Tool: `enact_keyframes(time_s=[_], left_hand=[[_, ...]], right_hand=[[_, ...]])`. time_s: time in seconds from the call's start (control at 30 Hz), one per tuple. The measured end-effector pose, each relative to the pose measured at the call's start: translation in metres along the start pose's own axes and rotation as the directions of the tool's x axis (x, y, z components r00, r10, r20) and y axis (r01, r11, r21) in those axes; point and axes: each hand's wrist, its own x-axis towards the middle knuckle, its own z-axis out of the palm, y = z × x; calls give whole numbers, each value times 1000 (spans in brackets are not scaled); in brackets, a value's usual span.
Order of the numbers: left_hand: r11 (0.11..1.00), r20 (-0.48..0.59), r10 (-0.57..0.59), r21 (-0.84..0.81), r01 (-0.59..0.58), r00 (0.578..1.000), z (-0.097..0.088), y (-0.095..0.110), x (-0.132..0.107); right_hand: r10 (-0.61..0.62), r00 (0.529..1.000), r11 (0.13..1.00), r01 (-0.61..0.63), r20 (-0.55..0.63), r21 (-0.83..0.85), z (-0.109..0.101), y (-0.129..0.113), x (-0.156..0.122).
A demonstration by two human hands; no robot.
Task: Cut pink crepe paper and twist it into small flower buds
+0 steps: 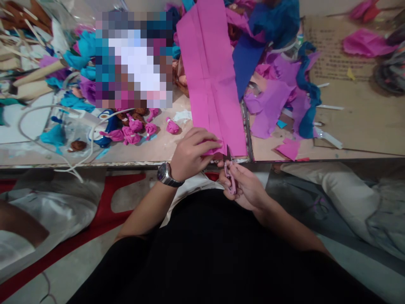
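Observation:
A long sheet of pink crepe paper lies folded lengthwise, its near end at the table's front edge. My left hand, with a watch on the wrist, pinches that near end. In my right hand is a pair of scissors with pink handles. Their dark blades point away from me and meet the paper's near end just right of my left fingertips. Part of the handles is hidden by my fingers.
Small pink paper bundles and a white cable lie left. Purple and blue crepe paper are heaped right, beside flat cardboard. A blurred-out patch hides part of the table. People's legs show on both sides.

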Motion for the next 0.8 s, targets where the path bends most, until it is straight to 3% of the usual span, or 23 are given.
enact_keyframes(time_s=[0.8], left_hand=[[1000,6,-23,-7,23,1000,-1,2,2]], right_hand=[[1,1000,1000,-1,-9,-27,-3,2,-2]])
